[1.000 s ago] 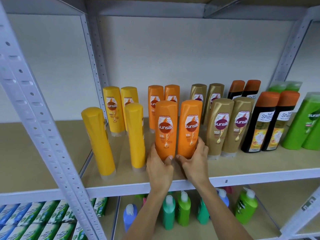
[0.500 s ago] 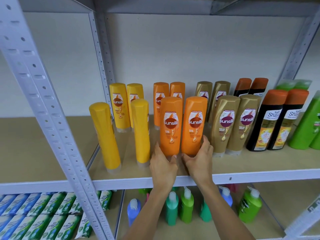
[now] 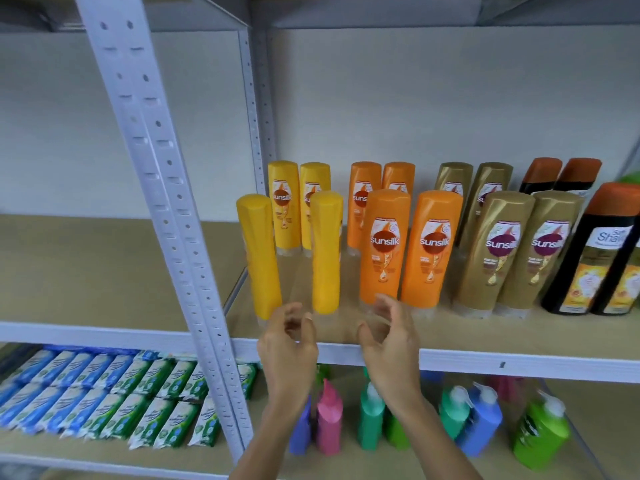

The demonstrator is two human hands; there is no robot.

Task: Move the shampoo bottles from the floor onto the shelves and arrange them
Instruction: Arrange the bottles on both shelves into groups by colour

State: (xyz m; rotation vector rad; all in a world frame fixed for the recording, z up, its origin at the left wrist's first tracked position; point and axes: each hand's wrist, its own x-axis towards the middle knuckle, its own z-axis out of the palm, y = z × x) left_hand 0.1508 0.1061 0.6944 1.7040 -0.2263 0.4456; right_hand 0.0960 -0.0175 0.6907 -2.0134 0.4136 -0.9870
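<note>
Two orange Sunsilk bottles (image 3: 383, 247) (image 3: 433, 249) stand side by side at the front of the tan shelf (image 3: 519, 332), labels forward. Left of them stand two yellow bottles (image 3: 262, 256) (image 3: 325, 252), turned sideways so their labels do not show. My left hand (image 3: 289, 344) hovers in front of the right yellow bottle, fingers loosely curled, holding nothing. My right hand (image 3: 389, 336) hovers just below the left orange bottle, fingers loosely curled and empty. Behind stand more yellow, orange and gold bottles in pairs.
Gold Sunsilk bottles (image 3: 498, 252) and black bottles with orange caps (image 3: 588, 251) fill the shelf to the right. A perforated grey upright (image 3: 173, 216) crosses the left foreground. The lower shelf holds pump bottles (image 3: 372, 417) and rows of blue and green packets (image 3: 104, 400).
Both hands have let go of the two orange bottles and drawn back and left, toward the right yellow bottle. The camera has moved left and closer.
</note>
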